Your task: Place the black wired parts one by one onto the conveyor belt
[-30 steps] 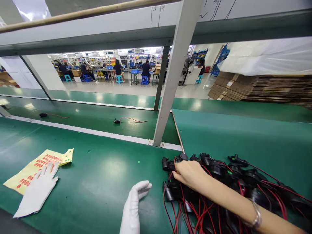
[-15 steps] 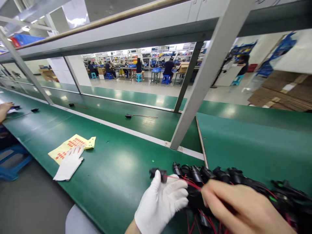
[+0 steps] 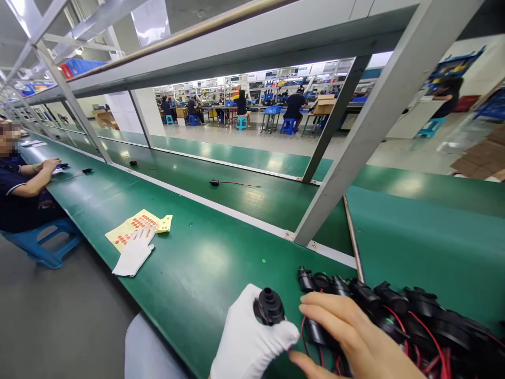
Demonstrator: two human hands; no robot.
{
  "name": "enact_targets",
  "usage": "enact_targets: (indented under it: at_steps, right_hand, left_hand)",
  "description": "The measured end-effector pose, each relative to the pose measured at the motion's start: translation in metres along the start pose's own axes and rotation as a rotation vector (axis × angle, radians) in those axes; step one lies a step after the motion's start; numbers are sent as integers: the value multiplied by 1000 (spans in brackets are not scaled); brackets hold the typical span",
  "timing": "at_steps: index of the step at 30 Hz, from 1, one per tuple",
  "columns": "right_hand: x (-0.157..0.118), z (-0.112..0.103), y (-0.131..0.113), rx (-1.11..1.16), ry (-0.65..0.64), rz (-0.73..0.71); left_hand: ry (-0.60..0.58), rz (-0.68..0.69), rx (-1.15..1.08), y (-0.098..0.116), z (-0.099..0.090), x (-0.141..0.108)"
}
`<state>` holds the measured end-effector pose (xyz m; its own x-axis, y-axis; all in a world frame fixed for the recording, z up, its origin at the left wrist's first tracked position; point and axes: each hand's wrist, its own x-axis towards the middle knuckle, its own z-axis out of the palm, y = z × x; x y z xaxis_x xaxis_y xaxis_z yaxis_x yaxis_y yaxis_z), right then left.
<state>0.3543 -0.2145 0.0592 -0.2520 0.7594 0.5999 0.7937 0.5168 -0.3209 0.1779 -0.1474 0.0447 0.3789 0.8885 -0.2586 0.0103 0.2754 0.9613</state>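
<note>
My left hand (image 3: 252, 339), in a white glove, is closed around a small black cylindrical part (image 3: 271, 306) with a stepped, narrower top that points up. Just to the right is my bare right hand (image 3: 347, 337), its thumb and fingers apart and nothing visibly held between them. Behind and beneath the right hand lies a pile of similar black parts (image 3: 422, 310) with red and black wires. That hand partly covers the pile, and the lower side of the held part is hidden in the glove.
An empty white glove (image 3: 134, 255) overlaps a yellow sticker sheet (image 3: 128, 226) with red dots on the green bench (image 3: 205, 268). A wired black part (image 3: 215, 182) lies on the strip behind. A slanted metal post (image 3: 335, 195) rises ahead. A co-worker (image 3: 23, 179) sits at the left.
The part in my left hand has turned from lying sideways to upright, and the gloved fingers have closed round it. My right hand has opened and moved left. The view has swung left.
</note>
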Motion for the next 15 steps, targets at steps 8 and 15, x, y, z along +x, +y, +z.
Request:
enact_targets:
  at_steps: [8, 15]
  right_hand:
    - [-8, 21, 3, 96, -66, 2]
    - [9, 15, -8, 173, 35, -82]
  left_hand:
    - [7, 78, -17, -17, 10, -7]
    - [-450, 88, -12, -8, -27, -13]
